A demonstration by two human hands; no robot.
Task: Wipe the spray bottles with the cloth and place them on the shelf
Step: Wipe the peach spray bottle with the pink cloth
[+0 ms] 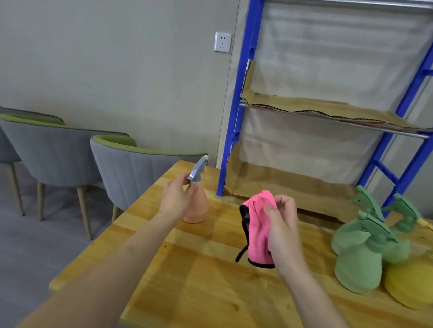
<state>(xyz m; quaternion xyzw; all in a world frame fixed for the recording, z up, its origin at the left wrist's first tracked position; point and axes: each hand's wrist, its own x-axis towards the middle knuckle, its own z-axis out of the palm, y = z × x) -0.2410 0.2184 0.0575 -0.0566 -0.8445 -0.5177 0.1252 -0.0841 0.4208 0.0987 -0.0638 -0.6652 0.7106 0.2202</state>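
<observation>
My left hand (177, 198) grips the neck of a peach spray bottle (198, 207) with a grey trigger head, standing at the table's far left edge. My right hand (282, 225) holds a pink cloth (257, 231) with black trim, which hangs down above the table's middle, apart from the peach bottle. At the right stand two green spray bottles (358, 261) and a yellow one (413, 280) with a green trigger, close together. The blue-framed shelf (330, 113) lined with cardboard rises behind the table; no bottle is on its visible levels.
The wooden table (222, 298) fills the lower view. Three grey chairs with green trim (59, 152) stand to the left along the wall. A white wall socket (222, 42) is left of the shelf's blue post.
</observation>
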